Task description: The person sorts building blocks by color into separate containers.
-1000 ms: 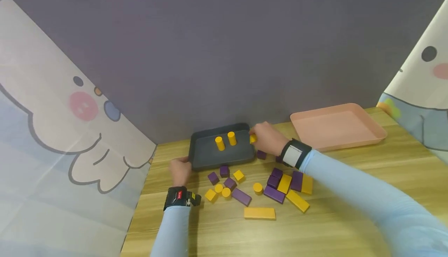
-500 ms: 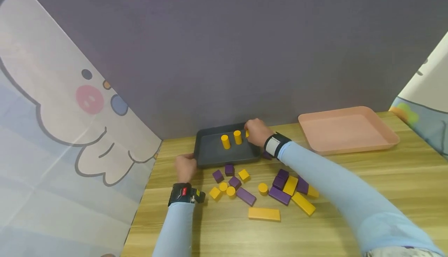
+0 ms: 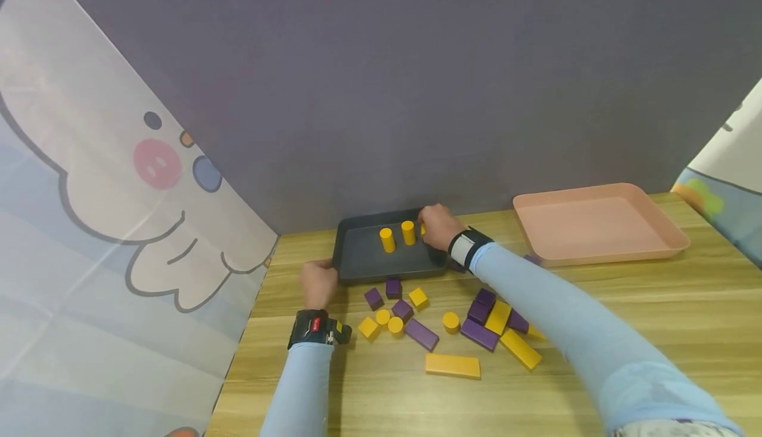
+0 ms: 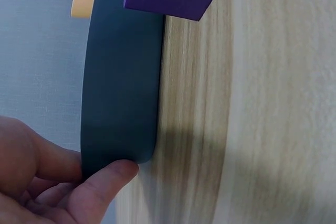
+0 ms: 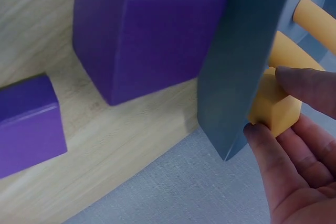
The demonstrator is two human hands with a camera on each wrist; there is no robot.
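Observation:
My left hand (image 3: 318,283) pinches the left end of a dark grey tray (image 3: 363,265), thumb on its outer wall and a finger over the rim, as the left wrist view shows. Inside the tray stand two upright yellow cylinders (image 3: 387,240). Over the tray's right end my right hand (image 3: 439,227) holds a small yellow block (image 5: 275,103) between thumb and fingers, close beside the right cylinder (image 3: 408,233). In the head view the fingers hide most of this block.
Purple cubes (image 3: 374,299), yellow cubes (image 3: 419,299), short yellow cylinders (image 3: 450,322) and flat bars (image 3: 452,365) lie scattered on the wooden table before the tray. A pink tray (image 3: 601,222) stands at the back right. A grey wall (image 3: 381,93) rises behind.
My right hand has moved left with the yellow block, from the tray's right edge to beside the right cylinder. The left hand keeps its grip on the tray. The head view has shifted slightly.

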